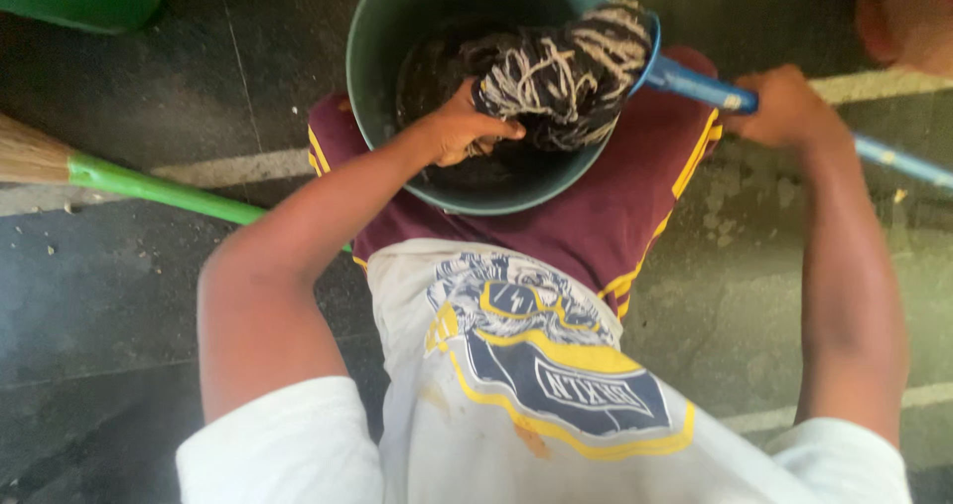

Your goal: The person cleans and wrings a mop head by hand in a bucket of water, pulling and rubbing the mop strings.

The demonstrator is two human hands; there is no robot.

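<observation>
Your mop has a head of dirty, dark and off-white strands, bunched into a wet clump over the rim of the dark green bucket. Its blue handle slants out to the right. The bucket stands upright between your knees.

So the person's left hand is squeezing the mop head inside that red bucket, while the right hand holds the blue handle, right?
Not quite: the bucket is dark green, not red, as the head view shows. The left hand does grip the mop head inside it, and the right hand holds the blue handle.
</observation>
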